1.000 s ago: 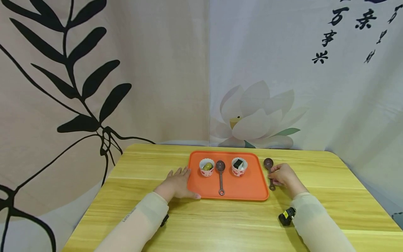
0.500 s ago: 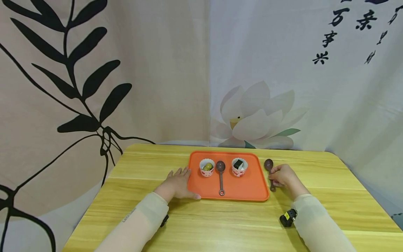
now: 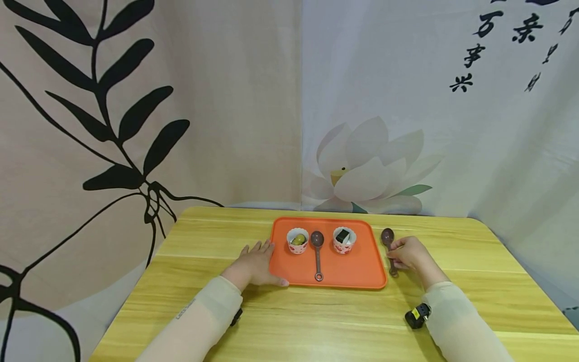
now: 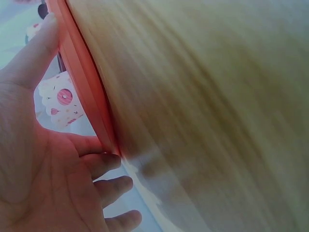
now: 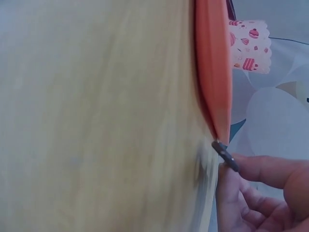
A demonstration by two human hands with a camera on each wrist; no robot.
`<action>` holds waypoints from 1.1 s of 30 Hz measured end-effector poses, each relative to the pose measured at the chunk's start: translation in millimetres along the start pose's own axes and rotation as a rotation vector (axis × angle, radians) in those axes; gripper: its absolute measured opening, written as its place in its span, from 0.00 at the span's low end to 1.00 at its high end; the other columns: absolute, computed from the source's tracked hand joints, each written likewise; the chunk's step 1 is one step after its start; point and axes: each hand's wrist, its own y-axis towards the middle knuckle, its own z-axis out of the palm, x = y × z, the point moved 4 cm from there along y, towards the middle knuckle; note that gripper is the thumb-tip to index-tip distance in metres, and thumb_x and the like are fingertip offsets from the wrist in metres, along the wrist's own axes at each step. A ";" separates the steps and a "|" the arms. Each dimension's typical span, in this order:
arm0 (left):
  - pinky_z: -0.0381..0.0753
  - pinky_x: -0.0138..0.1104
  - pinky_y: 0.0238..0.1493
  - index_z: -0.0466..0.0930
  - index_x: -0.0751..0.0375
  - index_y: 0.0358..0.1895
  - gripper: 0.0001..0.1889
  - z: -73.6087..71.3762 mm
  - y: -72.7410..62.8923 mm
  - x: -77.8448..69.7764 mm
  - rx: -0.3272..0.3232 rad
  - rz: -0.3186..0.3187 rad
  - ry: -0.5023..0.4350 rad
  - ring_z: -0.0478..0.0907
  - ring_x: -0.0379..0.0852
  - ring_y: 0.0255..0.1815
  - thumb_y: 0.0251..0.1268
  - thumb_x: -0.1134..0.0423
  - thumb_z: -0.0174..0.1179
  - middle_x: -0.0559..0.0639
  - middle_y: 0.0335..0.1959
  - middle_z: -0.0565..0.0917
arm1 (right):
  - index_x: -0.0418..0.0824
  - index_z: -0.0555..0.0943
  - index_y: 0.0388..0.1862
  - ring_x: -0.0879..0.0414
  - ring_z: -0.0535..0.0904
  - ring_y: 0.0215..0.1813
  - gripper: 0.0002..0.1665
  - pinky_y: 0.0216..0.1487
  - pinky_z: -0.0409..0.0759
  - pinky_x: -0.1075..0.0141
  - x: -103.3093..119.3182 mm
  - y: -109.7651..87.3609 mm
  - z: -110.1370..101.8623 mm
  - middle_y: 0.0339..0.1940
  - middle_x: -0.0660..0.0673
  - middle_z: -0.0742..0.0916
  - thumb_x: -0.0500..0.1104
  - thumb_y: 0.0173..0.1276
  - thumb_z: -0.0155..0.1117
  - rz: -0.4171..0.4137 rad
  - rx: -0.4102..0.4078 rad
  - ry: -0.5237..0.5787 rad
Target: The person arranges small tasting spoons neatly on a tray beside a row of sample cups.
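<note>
An orange tray (image 3: 353,266) lies on the wooden table. My left hand (image 3: 255,264) rests with spread, straight fingers at its left edge and near corner; in the left wrist view that hand (image 4: 53,164) has its thumb and fingertips right at the rim. Just beyond the tray's right side, my right hand (image 3: 409,253) pinches a brown spoon (image 3: 387,235) by its handle, bowl pointing away from me. The right wrist view shows the spoon's handle end (image 5: 225,155) between thumb and fingers. A second brown spoon (image 3: 317,256) lies in the middle of the tray.
Two patterned paper cups stand on the tray: the left cup (image 3: 297,247) holds green round pieces, the right cup (image 3: 342,246) a black-and-white piece. The table (image 3: 325,322) ends at a printed curtain (image 3: 244,125) behind.
My right hand and its spoon have shifted very slightly to the right and toward me, a little farther from the tray's edge. The left hand and tray stay put.
</note>
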 end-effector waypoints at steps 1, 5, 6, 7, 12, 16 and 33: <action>0.44 0.60 0.76 0.49 0.65 0.80 0.64 0.0 0.3 0.2 -0.003 -0.001 -0.002 0.46 0.63 0.80 0.48 0.24 0.65 0.61 0.80 0.52 | 0.23 0.74 0.46 0.58 0.79 0.23 0.14 0.29 0.84 0.67 0.4 -0.9 -0.2 0.28 0.42 0.80 0.28 0.66 0.65 -0.001 0.001 -0.001; 0.43 0.59 0.76 0.49 0.65 0.80 0.65 0.3 0.2 0.4 -0.004 -0.002 -0.002 0.46 0.62 0.81 0.47 0.24 0.64 0.60 0.81 0.52 | 0.23 0.74 0.48 0.58 0.79 0.25 0.15 0.29 0.84 0.67 1.6 -3.6 -1.0 0.29 0.42 0.80 0.29 0.67 0.65 -0.011 0.010 -0.006; 0.44 0.59 0.76 0.49 0.65 0.80 0.65 0.4 0.3 0.4 -0.006 -0.001 -0.006 0.46 0.63 0.81 0.47 0.24 0.64 0.60 0.81 0.52 | 0.23 0.74 0.48 0.58 0.79 0.25 0.15 0.29 0.84 0.67 2.1 -4.3 -1.1 0.29 0.42 0.81 0.30 0.67 0.65 -0.014 0.014 -0.011; 0.43 0.59 0.76 0.49 0.64 0.80 0.65 0.7 0.3 0.5 -0.005 -0.001 -0.006 0.46 0.62 0.81 0.47 0.24 0.64 0.60 0.81 0.52 | 0.23 0.74 0.49 0.58 0.79 0.25 0.15 0.30 0.84 0.67 2.5 -4.9 -1.3 0.30 0.41 0.81 0.30 0.67 0.65 -0.015 0.017 -0.014; 0.44 0.60 0.75 0.49 0.65 0.80 0.65 0.3 -0.8 0.2 -0.009 0.000 -0.014 0.46 0.63 0.80 0.47 0.24 0.65 0.61 0.80 0.53 | 0.23 0.74 0.51 0.58 0.80 0.26 0.16 0.31 0.84 0.66 7.4 -10.4 -1.8 0.32 0.41 0.81 0.32 0.69 0.65 -0.035 0.029 -0.033; 0.44 0.59 0.76 0.49 0.64 0.80 0.65 1.0 -0.5 0.5 -0.007 -0.003 -0.005 0.46 0.63 0.80 0.47 0.24 0.65 0.60 0.81 0.52 | 0.23 0.74 0.51 0.58 0.79 0.26 0.16 0.31 0.84 0.66 9.7 -14.0 -2.6 0.32 0.41 0.81 0.32 0.70 0.64 -0.045 0.034 -0.033; 0.43 0.59 0.76 0.49 0.64 0.80 0.65 1.6 1.7 0.2 -0.004 -0.002 -0.006 0.45 0.62 0.81 0.48 0.24 0.64 0.60 0.81 0.51 | 0.21 0.74 0.49 0.58 0.81 0.27 0.15 0.29 0.84 0.67 14.8 -29.2 -2.8 0.33 0.40 0.85 0.30 0.69 0.64 -0.085 0.040 0.028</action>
